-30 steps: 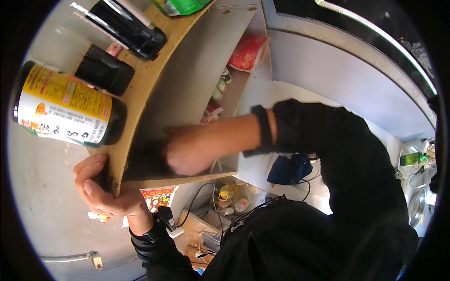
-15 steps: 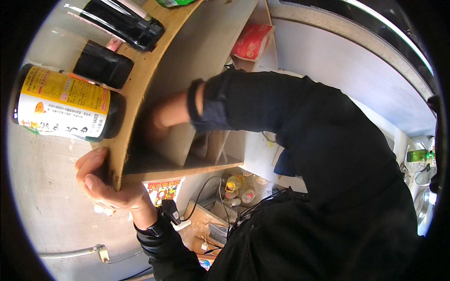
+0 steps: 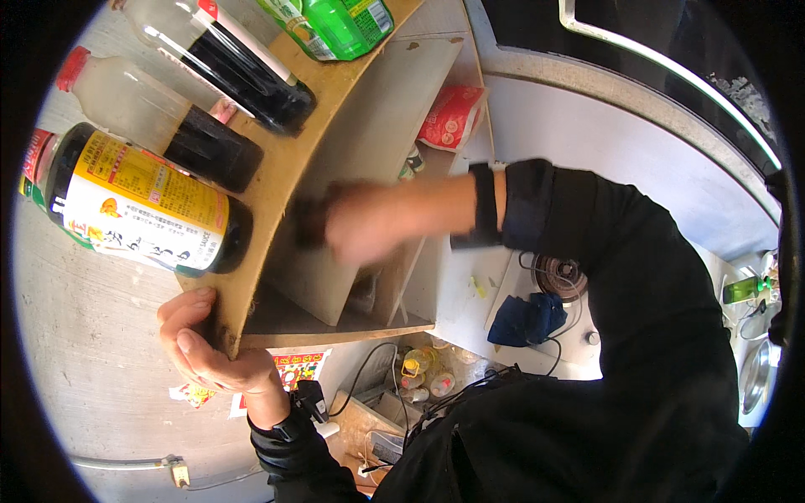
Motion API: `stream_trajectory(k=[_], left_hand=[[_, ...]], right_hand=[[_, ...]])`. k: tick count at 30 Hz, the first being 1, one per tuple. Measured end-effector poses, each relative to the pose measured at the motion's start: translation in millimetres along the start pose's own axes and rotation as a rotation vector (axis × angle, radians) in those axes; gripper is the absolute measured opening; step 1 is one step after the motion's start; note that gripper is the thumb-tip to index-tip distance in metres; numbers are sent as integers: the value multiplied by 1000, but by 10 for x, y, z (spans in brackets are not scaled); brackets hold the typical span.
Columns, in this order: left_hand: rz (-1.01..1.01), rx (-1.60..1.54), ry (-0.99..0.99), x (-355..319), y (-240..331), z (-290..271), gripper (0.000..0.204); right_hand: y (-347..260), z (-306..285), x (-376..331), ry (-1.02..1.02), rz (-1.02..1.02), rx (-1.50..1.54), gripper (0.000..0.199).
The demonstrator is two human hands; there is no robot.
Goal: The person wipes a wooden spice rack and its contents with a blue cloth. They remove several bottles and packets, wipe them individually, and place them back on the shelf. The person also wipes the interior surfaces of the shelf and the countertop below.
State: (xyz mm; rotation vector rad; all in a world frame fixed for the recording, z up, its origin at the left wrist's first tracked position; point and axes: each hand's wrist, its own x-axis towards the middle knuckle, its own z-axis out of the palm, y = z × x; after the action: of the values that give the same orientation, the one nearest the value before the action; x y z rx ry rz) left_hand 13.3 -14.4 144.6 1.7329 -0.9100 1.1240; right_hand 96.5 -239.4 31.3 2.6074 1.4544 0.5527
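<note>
My left hand [image 3: 220, 342] grips the lower corner of a wooden shelf unit [image 3: 272, 189], fingers on its outer face. Inside the unit's upper compartment is my right hand [image 3: 377, 220], smeared by motion. It looks closed, and a dark thing [image 3: 309, 222] shows at its fingers, too blurred to name. Close to my left hand, a soy sauce bottle [image 3: 155, 201] with a yellow and white label stands on the shelf's top board. Beside it are a half-filled clear bottle [image 3: 205, 142] with dark liquid and another dark-liquid bottle [image 3: 260, 84]. A green package [image 3: 344, 25] sits further along.
A red packet [image 3: 453, 117] lies at the far end of the shelf. Beyond my right arm are a dark blue cloth [image 3: 527, 320] and a round brown burner [image 3: 560, 277] on a white counter. Several bottles [image 3: 428, 369] stand low down, near cables and a power strip.
My right hand has drawn back from deep in the compartment toward its opening, bringing the dark thing into sight. My left hand keeps its grip on the corner. The view has shifted slightly.
</note>
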Motion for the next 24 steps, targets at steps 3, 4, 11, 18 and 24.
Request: stream_trajectory(k=[3,4,11,18,24], left_hand=[[-15,43,4,-11,0,-67,39],[-21,30,4,-7,6,-52,39],[5,49,10,14,32,-89,38],[-8,-27,-11,-13,-22,94,39],[3,20,-5,-7,-36,-91,41]], right_hand=[[915,27,-111,-309,284,102,39],[1182,-121,-338,-343,414,129,44],[2600,-42,-1000,-458,705,-108,42],[2150,1220,-647,533,-419,839,28],[64,600,419,632,-613,1217,21]])
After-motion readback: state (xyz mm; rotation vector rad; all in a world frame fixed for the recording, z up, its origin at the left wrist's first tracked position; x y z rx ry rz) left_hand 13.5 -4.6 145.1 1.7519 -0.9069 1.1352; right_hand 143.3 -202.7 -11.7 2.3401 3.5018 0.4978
